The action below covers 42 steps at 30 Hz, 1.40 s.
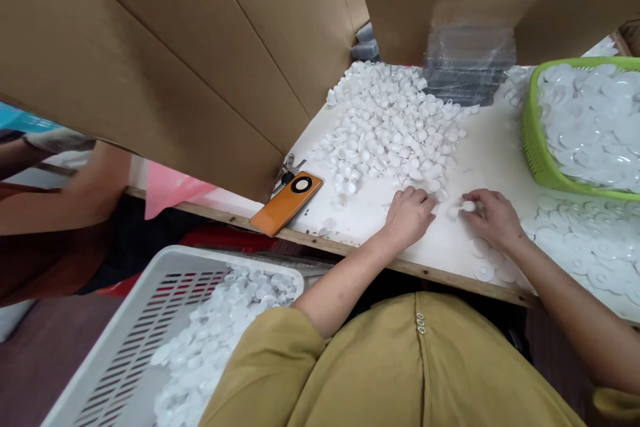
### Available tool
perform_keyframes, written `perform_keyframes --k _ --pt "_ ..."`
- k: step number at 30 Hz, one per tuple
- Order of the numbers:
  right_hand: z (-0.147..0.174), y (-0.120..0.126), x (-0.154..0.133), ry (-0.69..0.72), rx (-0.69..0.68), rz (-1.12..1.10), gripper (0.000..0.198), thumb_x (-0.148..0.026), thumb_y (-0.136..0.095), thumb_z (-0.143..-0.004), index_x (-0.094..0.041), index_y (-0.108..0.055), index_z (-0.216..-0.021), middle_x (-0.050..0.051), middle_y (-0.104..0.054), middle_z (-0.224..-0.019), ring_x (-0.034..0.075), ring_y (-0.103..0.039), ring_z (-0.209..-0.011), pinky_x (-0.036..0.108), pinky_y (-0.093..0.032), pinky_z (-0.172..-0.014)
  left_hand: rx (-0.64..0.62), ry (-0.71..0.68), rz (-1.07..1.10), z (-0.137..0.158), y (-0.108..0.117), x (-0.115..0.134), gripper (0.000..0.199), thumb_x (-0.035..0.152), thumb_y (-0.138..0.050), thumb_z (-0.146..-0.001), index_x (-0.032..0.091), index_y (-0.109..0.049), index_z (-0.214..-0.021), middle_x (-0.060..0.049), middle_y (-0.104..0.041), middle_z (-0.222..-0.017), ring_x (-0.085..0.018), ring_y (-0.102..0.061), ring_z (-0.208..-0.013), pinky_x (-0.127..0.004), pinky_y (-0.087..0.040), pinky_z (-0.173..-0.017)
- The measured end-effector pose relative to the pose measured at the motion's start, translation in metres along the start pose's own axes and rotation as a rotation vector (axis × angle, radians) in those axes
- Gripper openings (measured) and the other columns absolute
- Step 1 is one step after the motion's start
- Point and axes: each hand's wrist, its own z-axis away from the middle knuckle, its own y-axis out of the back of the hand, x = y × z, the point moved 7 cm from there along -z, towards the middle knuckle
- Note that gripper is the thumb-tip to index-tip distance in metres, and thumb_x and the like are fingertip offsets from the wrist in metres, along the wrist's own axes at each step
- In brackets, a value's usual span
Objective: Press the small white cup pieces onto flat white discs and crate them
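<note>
My right hand (494, 219) pinches a small white plastic cap (469, 206) between thumb and fingers, just above the white tabletop (440, 240). To its left, my left hand (409, 215) has its fingers curled together at the near edge of a heap of white plastic caps (390, 127); what they hold, if anything, is hidden. Several flat white discs (484, 269) lie on the table under my right wrist. More discs (590, 247) spread in a thin layer to the right of that forearm.
A green basket (531, 140) full of clear-white discs stands at right. Bagged grey pieces (470, 70) lie behind the heap. A tall carton (200, 67) borders the left, with an orange phone (287, 203) and keys (290, 167) beside it. Below sits a white crate (125, 327). Another person's arm (95, 187) shows left.
</note>
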Motion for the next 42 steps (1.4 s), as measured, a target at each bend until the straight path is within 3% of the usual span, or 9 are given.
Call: perform_keyframes --k 5,10,16,20,25,31,35,38,42 --pt "-0.009 0.003 -0.016 0.171 0.027 0.095 0.035 -0.02 -0.057 -0.079 -0.021 -0.063 -0.114 0.011 -0.064 -0.115 0.032 -0.054 -0.105 0.048 -0.044 -0.088 -0.061 0.156 0.276 0.021 0.009 -0.011 0.038 0.032 -0.055 -0.087 0.02 -0.056 -0.122 -0.001 -0.069 -0.083 -0.02 -0.06 -0.083 -0.034 -0.046 -0.079" --pt "0.004 0.001 -0.037 0.163 0.001 0.008 0.024 -0.027 -0.055 -0.085 -0.017 -0.064 -0.105 0.011 -0.061 -0.097 0.022 -0.06 -0.078 0.035 -0.05 -0.069 -0.136 0.156 0.204 0.04 0.002 -0.01 0.024 0.033 -0.053 -0.089 0.02 -0.065 -0.105 -0.003 -0.068 -0.082 -0.021 -0.062 -0.083 -0.033 -0.048 -0.079" --pt "0.0 -0.025 -0.054 0.077 -0.121 0.044 0.021 -0.022 -0.05 -0.087 -0.017 -0.06 -0.105 0.012 -0.062 -0.102 0.025 -0.06 -0.088 0.034 -0.047 -0.07 0.036 0.274 0.17 0.042 -0.004 -0.033 0.028 0.031 -0.046 -0.093 0.022 -0.065 -0.111 -0.007 -0.06 -0.106 -0.018 -0.061 -0.09 -0.03 -0.051 -0.078" --pt "-0.004 -0.031 -0.038 -0.241 -0.295 -0.483 0.01 -0.029 -0.054 -0.083 -0.019 -0.057 -0.079 0.004 -0.063 -0.073 0.017 -0.057 -0.065 0.029 -0.044 -0.059 0.176 0.253 0.231 0.039 0.002 -0.038 0.039 0.032 -0.058 -0.086 0.02 -0.058 -0.124 -0.009 -0.056 -0.113 -0.022 -0.058 -0.101 -0.034 -0.051 -0.085" --pt "0.014 -0.045 -0.047 -0.546 -0.643 -1.095 0.037 -0.052 -0.068 -0.068 -0.02 -0.053 -0.074 -0.003 -0.053 -0.052 0.009 -0.041 -0.039 0.023 -0.025 -0.037 0.148 -0.024 0.439 0.026 0.001 0.002 0.045 0.031 -0.064 -0.083 0.021 -0.053 -0.125 -0.007 -0.061 -0.117 -0.022 -0.055 -0.111 -0.035 -0.046 -0.096" --pt "0.014 -0.002 -0.01 -0.307 -0.42 -0.253 0.015 -0.035 -0.059 -0.078 -0.021 -0.06 -0.075 -0.001 -0.06 -0.061 0.013 -0.052 -0.053 0.026 -0.037 -0.052 -0.059 0.039 0.36 0.019 -0.017 0.019 0.025 0.024 -0.058 -0.085 0.018 -0.06 -0.109 -0.006 -0.066 -0.09 -0.021 -0.062 -0.089 -0.032 -0.051 -0.079" --pt "0.034 0.008 -0.001 -0.064 -0.463 0.098 0.012 -0.03 -0.066 -0.072 -0.022 -0.064 -0.081 0.003 -0.063 -0.084 0.017 -0.059 -0.071 0.028 -0.04 -0.061 -0.099 -0.027 0.284 0.018 -0.021 0.026 0.022 0.018 -0.059 -0.083 0.02 -0.064 -0.103 -0.007 -0.062 -0.104 -0.021 -0.06 -0.096 -0.032 -0.051 -0.084" --pt "0.043 0.007 0.001 -0.048 -0.454 0.097 0.014 -0.03 -0.068 -0.071 -0.022 -0.061 -0.08 0.003 -0.061 -0.085 0.017 -0.059 -0.071 0.029 -0.041 -0.061 -0.088 0.016 0.341 0.017 -0.024 0.022 0.024 0.02 -0.062 -0.081 0.021 -0.065 -0.105 -0.007 -0.057 -0.114 -0.017 -0.06 -0.093 -0.029 -0.05 -0.083" --pt "0.038 0.002 -0.002 -0.207 -0.437 -0.282 0.018 -0.035 -0.066 -0.074 -0.022 -0.054 -0.077 -0.002 -0.058 -0.067 0.014 -0.054 -0.057 0.027 -0.042 -0.053 -0.114 0.069 0.432 0.016 -0.031 0.015 0.027 0.023 -0.064 -0.08 0.019 -0.065 -0.107 -0.004 -0.061 -0.095 -0.017 -0.06 -0.087 -0.029 -0.05 -0.081"
